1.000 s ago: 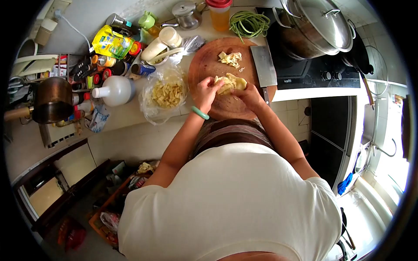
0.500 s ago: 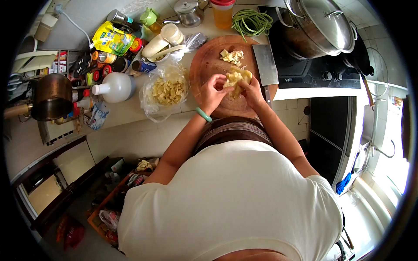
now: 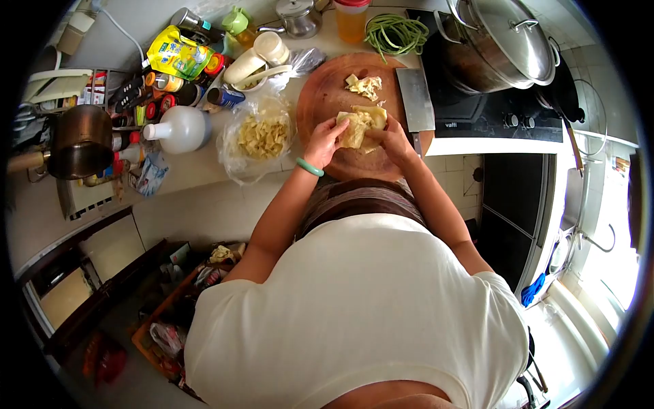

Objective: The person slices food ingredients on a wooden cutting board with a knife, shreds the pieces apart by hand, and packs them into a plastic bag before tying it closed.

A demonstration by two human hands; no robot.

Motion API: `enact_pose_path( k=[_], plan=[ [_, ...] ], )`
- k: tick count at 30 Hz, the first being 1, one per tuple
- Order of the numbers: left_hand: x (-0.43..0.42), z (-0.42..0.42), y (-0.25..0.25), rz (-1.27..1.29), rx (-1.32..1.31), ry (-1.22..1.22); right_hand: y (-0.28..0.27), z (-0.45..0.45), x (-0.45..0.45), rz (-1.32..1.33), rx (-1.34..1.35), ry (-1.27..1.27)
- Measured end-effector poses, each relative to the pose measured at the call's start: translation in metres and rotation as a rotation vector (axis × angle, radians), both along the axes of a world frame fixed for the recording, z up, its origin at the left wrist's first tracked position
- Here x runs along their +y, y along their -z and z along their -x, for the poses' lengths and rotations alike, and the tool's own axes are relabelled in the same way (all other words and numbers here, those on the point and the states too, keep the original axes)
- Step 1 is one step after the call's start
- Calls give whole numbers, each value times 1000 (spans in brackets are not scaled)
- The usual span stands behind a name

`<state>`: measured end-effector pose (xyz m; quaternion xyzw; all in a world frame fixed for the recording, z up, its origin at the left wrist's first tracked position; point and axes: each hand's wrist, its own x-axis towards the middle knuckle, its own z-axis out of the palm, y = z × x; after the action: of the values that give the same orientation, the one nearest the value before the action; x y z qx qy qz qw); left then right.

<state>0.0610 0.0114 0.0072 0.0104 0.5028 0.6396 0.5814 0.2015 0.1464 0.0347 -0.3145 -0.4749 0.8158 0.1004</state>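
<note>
The crumpled pale-yellow sheet (image 3: 357,129) lay directly between the two hands, over the near half of the round cutting board (image 3: 317,92). The left hand (image 3: 321,144), wearing a green bangle (image 3: 310,166), pinched its left edge, thumb and fingers closed with the layers between them. The right hand (image 3: 397,142) gripped the right side, fingers nearly shut on the fold; the exact grip under the sheet could not be made out. Neither hand was clearly nearer, since both touched it. The sheet was about as deep as it was wide, so no long axis stood out; its far edge was free of the hands, and whether its underside touched the wood could not be told.

Just beyond that far edge sat a small heap of torn pieces (image 3: 364,86) on the board. The cleaver (image 3: 414,99) lay flat along the board's right side, its handle close to the right hand, which left less room there. To the left, bare wood separated the sheet from the board's rim, and past it a clear plastic bag (image 3: 236,167) of yellow pieces (image 3: 262,138) stood open on the surface (image 3: 184,183), nearer the left hand.
</note>
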Motion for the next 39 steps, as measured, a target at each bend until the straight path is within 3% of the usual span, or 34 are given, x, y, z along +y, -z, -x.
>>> enact_pose_path(
  k=[4, 6, 10, 12, 13, 15, 16, 18, 29, 32, 34, 35, 39],
  plan=[
    [6, -9, -13, 5, -85, -40, 13, -2, -1, 35, 6, 43],
    [8, -14, -5, -33, -36, -208, 17, -2, -3, 94, 97, 65],
    [6, -14, 1, -78, 106, -187, 25, -3, -5, 120, 49, 80],
    [9, -11, -3, -127, 475, 39, 25, -2, -5, 139, 67, 85],
    [9, -12, -7, -127, 475, 38, 25, -2, -5, 139, 67, 84],
    [9, -15, -19, -7, 905, 165, 18, 0, -4, 252, 122, 87],
    [10, -15, -24, 18, 950, 137, 11, 0, -3, 252, 122, 86],
    [11, -17, -29, -22, 904, 107, -2, 0, -2, 481, 34, 110],
    [12, -4, -59, -110, 727, 185, -11, 6, -4, 434, 76, 156],
    [11, 0, -64, -169, 565, 191, -15, 7, -5, 442, 70, 179],
    [10, 2, -65, -142, 298, 142, -15, 7, -4, 457, 69, 197],
    [10, 2, -64, -142, 299, 145, -14, 7, -4, 432, 64, 198],
    [7, -1, -58, -27, 724, 200, -14, 6, -7, 355, 66, 194]
  ],
)
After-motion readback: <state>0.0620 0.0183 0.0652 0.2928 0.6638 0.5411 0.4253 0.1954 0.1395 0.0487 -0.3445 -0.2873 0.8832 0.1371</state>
